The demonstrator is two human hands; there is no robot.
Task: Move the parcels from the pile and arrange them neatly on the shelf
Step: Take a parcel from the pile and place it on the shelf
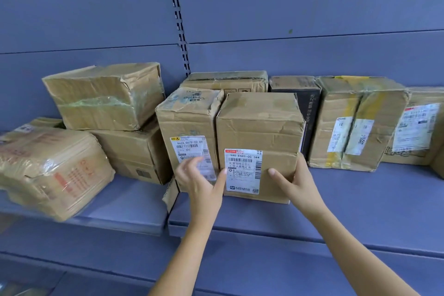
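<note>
Head view: a blue shelf (360, 202) runs beneath and beyond the fingers, carrying a row of parcels. Far left of the fingers lies a large taped parcel (48, 163); to their right stand a black box (310, 108) and a yellow-taped parcel (355, 122). Between the fingers the brown parcel (259, 122) stands on the shelf, against a labelled parcel (187, 122) behind the left fingers. The right hand (298, 182) grips the brown parcel's right edge, thumb on its front. The left hand (199, 180) is released, fingers spread, one fingertip touching the brown parcel's front-left edge.
</note>
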